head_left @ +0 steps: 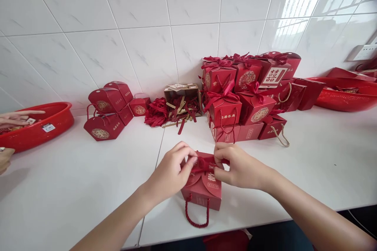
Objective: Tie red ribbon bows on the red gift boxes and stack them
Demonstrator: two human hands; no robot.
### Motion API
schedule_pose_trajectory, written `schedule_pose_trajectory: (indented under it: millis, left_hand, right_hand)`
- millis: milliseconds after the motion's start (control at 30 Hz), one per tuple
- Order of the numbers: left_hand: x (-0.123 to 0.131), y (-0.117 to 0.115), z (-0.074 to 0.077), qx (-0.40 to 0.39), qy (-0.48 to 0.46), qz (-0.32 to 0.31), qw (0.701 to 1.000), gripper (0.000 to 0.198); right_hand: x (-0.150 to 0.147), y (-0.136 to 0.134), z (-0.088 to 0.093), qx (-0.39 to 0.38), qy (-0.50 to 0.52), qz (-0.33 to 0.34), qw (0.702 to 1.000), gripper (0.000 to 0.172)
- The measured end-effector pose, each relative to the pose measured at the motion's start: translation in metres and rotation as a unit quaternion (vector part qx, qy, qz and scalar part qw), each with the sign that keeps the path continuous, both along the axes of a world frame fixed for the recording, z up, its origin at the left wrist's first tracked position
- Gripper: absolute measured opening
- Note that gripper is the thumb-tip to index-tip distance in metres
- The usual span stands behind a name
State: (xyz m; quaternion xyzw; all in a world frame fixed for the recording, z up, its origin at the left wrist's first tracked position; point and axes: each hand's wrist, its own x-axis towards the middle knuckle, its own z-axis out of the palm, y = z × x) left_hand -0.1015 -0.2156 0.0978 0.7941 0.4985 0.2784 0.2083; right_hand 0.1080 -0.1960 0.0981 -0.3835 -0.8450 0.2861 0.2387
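Note:
A small red gift box (pixel 203 194) with a rope handle hanging at its near side stands on the white counter in front of me. Across its top lies a dark red ribbon (pixel 204 164). My left hand (pixel 176 166) pinches the ribbon on the left side of the box lid. On the right side, my right hand (pixel 232 166) has its fingers curled round the other part of the ribbon. Both hands are closed and rest close to the lid. Part of the lid's gold print is hidden by the ribbon and fingers.
Behind the box stand stacked red gift boxes with bows (pixel 225 108). An open carton (pixel 167 96) of tags and a heap of red ribbons (pixel 156 111) sit against the tiled wall. More boxes (pixel 107 125) stand left. Another person's hand (pixel 22 119) reaches over a red basin (pixel 59 125).

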Motion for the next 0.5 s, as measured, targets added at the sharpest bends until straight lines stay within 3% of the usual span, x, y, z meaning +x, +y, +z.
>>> schedule_pose_trajectory:
  millis: [67,133,333,500]
  left_hand:
    - [-0.009,0.001,-0.003,-0.019,0.018,0.057,0.998,0.018]
    - [-0.019,0.001,-0.004,-0.042,0.022,0.069,0.997,0.019]
    - [-0.026,0.009,-0.005,-0.065,-0.055,-0.026,0.996,0.026]
    - [-0.025,0.017,-0.022,0.086,0.083,0.049,0.992,0.026]
  right_hand:
    - [0.007,0.001,-0.003,0.007,-0.022,-0.013,1.0,0.027]
    - [0.013,0.002,-0.005,0.003,-0.028,-0.022,0.999,0.026]
    - [0.022,0.002,-0.008,-0.003,-0.013,-0.026,1.0,0.024]
    - [0.02,-0.005,-0.013,0.008,0.019,-0.05,0.999,0.022]
